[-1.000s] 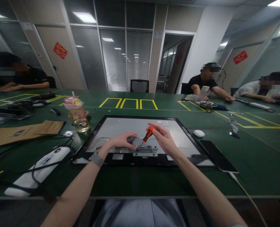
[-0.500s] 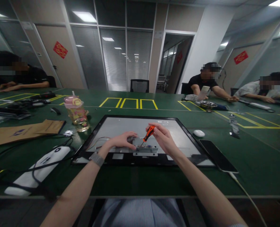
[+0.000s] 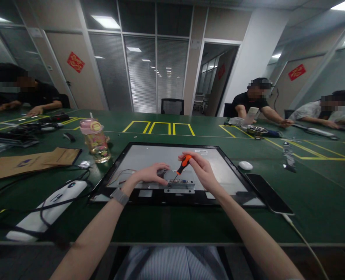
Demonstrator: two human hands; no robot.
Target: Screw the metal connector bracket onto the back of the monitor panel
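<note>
A flat display panel [image 3: 149,153] with a black frame lies on the table, its grey back facing up. At its near edge sits a metal bracket [image 3: 179,190] with connectors and a small board. My right hand [image 3: 201,167] is closed round the orange and black handle of a screwdriver [image 3: 184,162], tilted so its thin shaft points down-left to the bracket; the exact tip contact is too small to make out. My left hand [image 3: 152,174] curls around the bracket's left end, thumb in front and fingers behind, holding it. Thin wires [image 3: 118,175] run beside my left wrist.
Left of the panel stand a pink-lidded bottle [image 3: 96,142], a brown paper bag [image 3: 29,163] and a white power strip [image 3: 50,210] with black cables. On the right lie a white earbud case [image 3: 245,165] and a phone [image 3: 268,192] on a cable. Other people sit across the table.
The screwdriver handle looks slightly turned in my right hand. My left hand keeps its place at the bracket. A person's hand at far left has shifted.
</note>
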